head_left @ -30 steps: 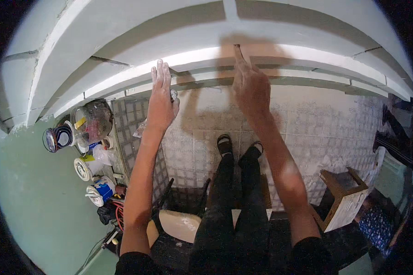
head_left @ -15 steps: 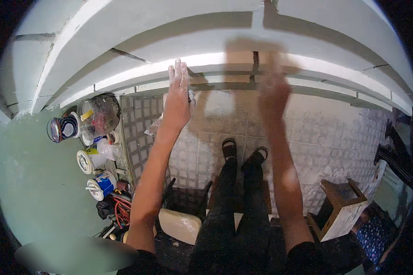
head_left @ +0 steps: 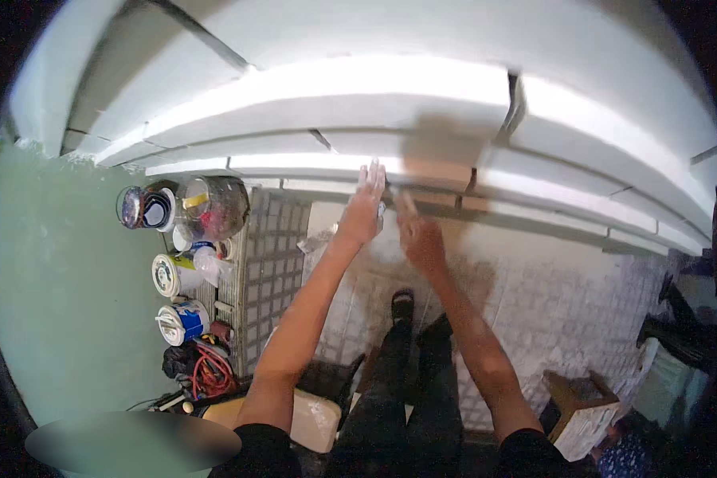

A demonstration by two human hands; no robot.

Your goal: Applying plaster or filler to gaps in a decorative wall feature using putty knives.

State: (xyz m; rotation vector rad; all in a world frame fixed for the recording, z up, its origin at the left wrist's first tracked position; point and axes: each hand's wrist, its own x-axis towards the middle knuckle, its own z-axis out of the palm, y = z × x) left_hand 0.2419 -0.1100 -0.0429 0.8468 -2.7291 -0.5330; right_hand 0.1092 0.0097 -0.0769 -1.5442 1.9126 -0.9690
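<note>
My left hand (head_left: 362, 211) reaches up to the long white ledge (head_left: 311, 166), its powdery fingers straight, close together and lying against the edge. A small silvery bit shows by its thumb side; whether the hand holds it I cannot tell. Just to the right is my right hand (head_left: 422, 240), raised below the same edge with its fingers pointing up. Motion smears those fingers, so their grip is unclear. A brownish shaded patch (head_left: 446, 151) lies across the ledges above the right hand. White dust covers both sets of fingertips.
Dusty tiled floor (head_left: 534, 295) spreads below. Along the left stand a transparent tub (head_left: 229, 209), a white bucket (head_left: 167, 275), a blue-and-white bucket (head_left: 183, 321) and a coiled red hose (head_left: 212, 373). A pale chair seat (head_left: 315, 418) is lower left; a wooden stool (head_left: 577, 406) is lower right.
My right hand has come down and left, closer to the left hand. The left hand stays at the ledge. The view has shifted, so the ledges and floor items appear lower.
</note>
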